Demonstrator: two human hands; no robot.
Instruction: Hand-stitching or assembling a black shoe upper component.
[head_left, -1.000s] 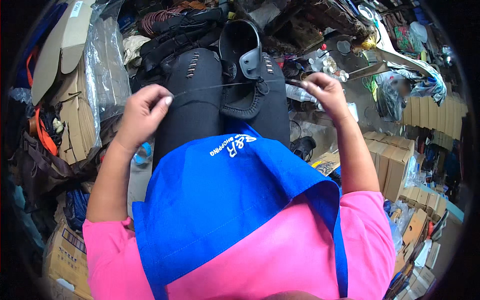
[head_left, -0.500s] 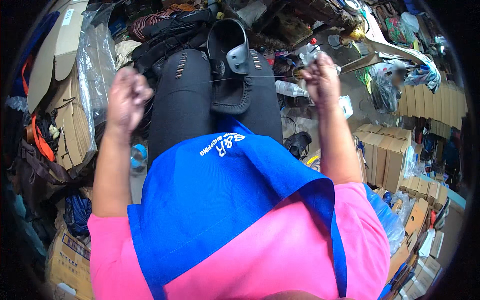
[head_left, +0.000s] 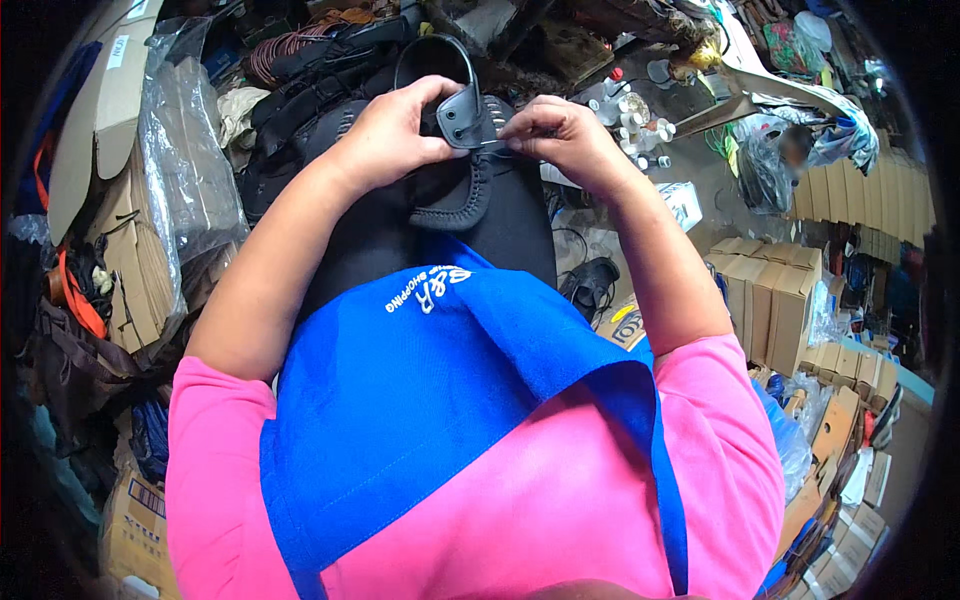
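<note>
A black sandal (head_left: 452, 212) with heavy stitching along its rim rests between my dark-trousered knees. My left hand (head_left: 388, 138) is closed on the sandal's strap (head_left: 461, 118), a curved black piece with two small round studs, its thumb below and fingers above. Close to the strap's right edge, my right hand (head_left: 560, 135) pinches a thin, shiny needle (head_left: 492, 142) that points toward the strap. The needle's tip is too small to make out against the leather. Pale stitches show on the trouser knee beside the strap.
A blue apron (head_left: 420, 370) covers my lap. Plastic bottles (head_left: 630, 120) stand on the floor at the right, before stacked cardboard boxes (head_left: 765, 300). Cardboard sheets (head_left: 130, 260) and clear plastic (head_left: 195, 150) lean at the left. Reddish cord (head_left: 285, 55) lies at the back.
Both hands have come inward from wide apart, where a thread stretched between them across the sandal. My left hand has taken hold of the strap; the right has brought the needle beside it.
</note>
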